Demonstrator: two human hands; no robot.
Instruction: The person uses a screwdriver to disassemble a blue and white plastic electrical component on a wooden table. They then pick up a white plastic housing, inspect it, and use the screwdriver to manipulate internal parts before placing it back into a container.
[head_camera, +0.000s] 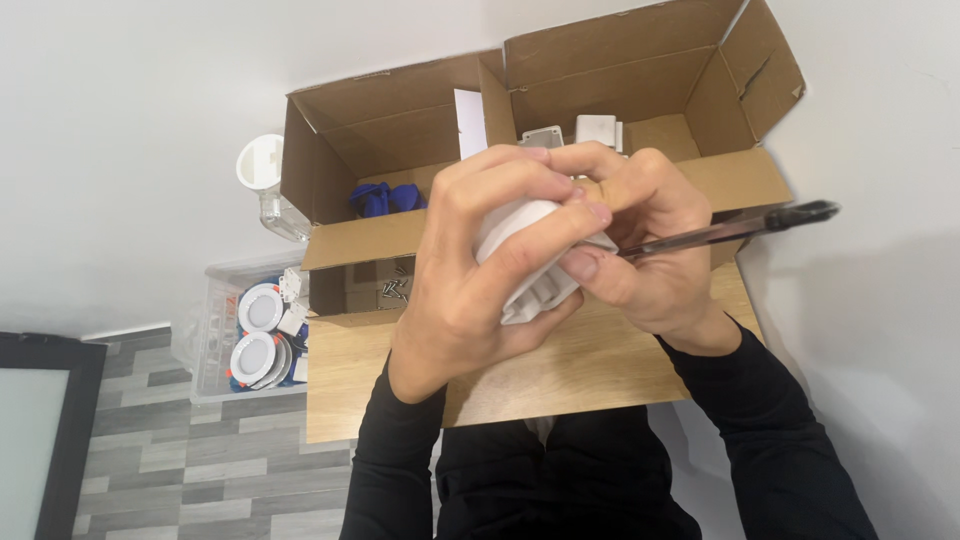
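I count one white ribbed plastic lamp (530, 262) above the wooden table (590, 370), left hand (470, 280) clamped on it, right hand (640, 250) gripping one dark slim screwdriver (740, 226), two open cardboard boxes (400, 130).

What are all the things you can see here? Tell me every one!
white round fixture: one, white, held in both hands over the table
screwdriver: one, dark handle, in the right hand, tip at the fixture
cardboard boxes: two, brown, open, at the far edge of the table
blue items: a few, blue, inside the left box
white parts: two, white, inside the right box
screws: a small heap, metal, in the left box's front section
wooden table: one, light brown, under the hands
plastic bin: one, clear, on the floor, holding round white fixtures
left hand: grip closed on fixture
right hand: grip closed on screwdriver
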